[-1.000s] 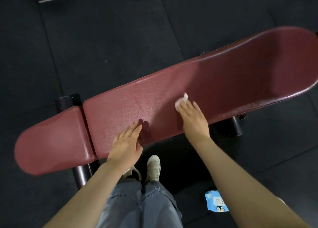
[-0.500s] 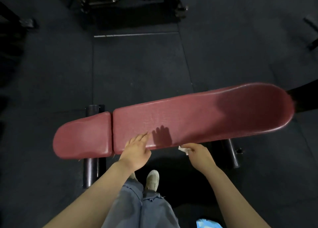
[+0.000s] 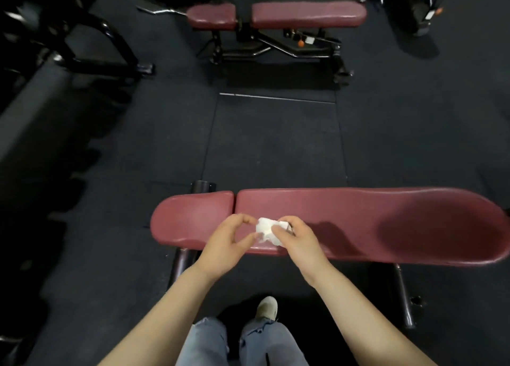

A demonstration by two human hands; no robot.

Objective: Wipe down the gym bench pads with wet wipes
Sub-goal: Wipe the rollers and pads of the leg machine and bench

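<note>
A dark red gym bench lies across the view in front of me, with a short seat pad (image 3: 190, 216) on the left and a long back pad (image 3: 386, 222) on the right. A crumpled white wet wipe (image 3: 266, 230) is held above the near edge of the long pad. My right hand (image 3: 296, 237) grips the wipe's right side with curled fingers. My left hand (image 3: 230, 240) pinches its left edge between thumb and forefinger. A darker patch shows on the long pad's right part.
A second red bench (image 3: 276, 15) on a black frame stands further back. Black equipment frames (image 3: 91, 48) fill the upper left. The floor is dark rubber matting (image 3: 276, 145). My legs and one light shoe (image 3: 266, 307) are below the bench's near edge.
Both hands have lifted off the pad and come together on the wipe. The left hand, resting flat on the pad before, now pinches it. The view has tilted up, showing the second bench.
</note>
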